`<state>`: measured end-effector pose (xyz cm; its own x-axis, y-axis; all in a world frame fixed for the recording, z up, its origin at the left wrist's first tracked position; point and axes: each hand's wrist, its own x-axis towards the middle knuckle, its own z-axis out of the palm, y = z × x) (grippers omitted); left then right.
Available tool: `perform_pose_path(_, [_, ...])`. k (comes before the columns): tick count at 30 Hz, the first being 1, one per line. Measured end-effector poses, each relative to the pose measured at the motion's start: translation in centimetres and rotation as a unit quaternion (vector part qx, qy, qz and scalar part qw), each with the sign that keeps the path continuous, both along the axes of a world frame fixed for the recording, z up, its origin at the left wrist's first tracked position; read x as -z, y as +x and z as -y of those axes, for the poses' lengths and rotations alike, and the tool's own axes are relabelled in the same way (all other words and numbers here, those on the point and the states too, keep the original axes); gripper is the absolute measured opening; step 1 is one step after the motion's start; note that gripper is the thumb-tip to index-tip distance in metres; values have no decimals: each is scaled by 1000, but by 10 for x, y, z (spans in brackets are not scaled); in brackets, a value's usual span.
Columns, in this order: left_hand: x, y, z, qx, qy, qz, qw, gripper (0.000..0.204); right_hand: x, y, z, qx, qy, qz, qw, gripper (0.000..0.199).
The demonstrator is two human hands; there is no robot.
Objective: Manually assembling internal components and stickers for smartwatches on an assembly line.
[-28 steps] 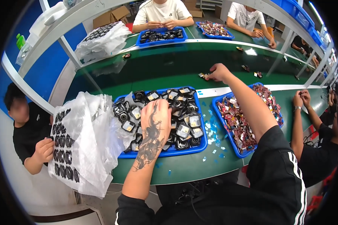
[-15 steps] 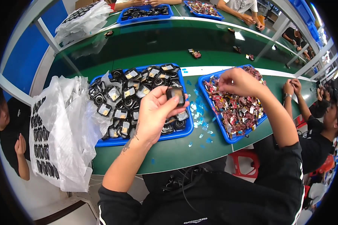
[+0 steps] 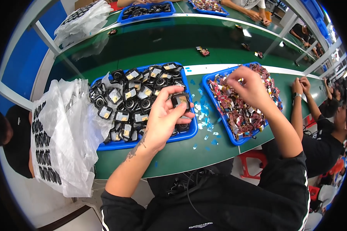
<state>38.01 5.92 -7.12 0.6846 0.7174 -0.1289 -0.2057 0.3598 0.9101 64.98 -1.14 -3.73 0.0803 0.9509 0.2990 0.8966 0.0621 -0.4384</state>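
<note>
My left hand [image 3: 164,117] is closed around a black smartwatch case [image 3: 180,101], its thumb pressed on the inner side. It is held over the right side of a blue tray [image 3: 183,137] heaped with black watch cases [image 3: 134,106], several showing pale yellowish patches inside. My right hand [image 3: 248,85] is above a second blue tray [image 3: 235,141], full of small dark-red circuit boards [image 3: 246,115] with bits of white and yellow. Its fingers are curled into a pinch; whatever lies between the fingertips is too small to make out.
Blue film scraps [image 3: 202,115] litter the green table between the trays. Clear plastic sheeting with rows of black parts [image 3: 67,134] hangs at the left. Beyond runs a dark green conveyor [image 3: 150,48] with scattered circuit boards [image 3: 203,51]. Co-workers sit opposite and at the right.
The watch case in my left hand has turned slightly and shows sharper. My right hand stays pinched over the boards. Boards on the conveyor have shifted slightly right. The view has moved a little.
</note>
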Motion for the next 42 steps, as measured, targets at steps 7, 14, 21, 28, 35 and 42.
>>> perform_pose_path(7, [0,5,13,33,172,14,985,39,-19,-42,34,-83,-160,-428,886,10])
perform_pose_path(14, [4,9,16,59,243,10,968,17,-19,-74,33,-111,-215,-513,824,15])
perform_pose_path(21, [2,5,23,69,131,32,989,11,-6,-78,39,-111,-174,-619,758,37])
perform_pose_path(28, [6,7,24,12,68,54,996,9,11,-80,62,-66,-27,-513,856,16])
perform_pose_path(35, [6,7,28,-4,80,47,996,5,4,-84,61,-59,-63,-413,907,15])
perform_pose_path(42, [6,10,29,10,193,0,981,11,0,-86,54,1,33,-426,904,8])
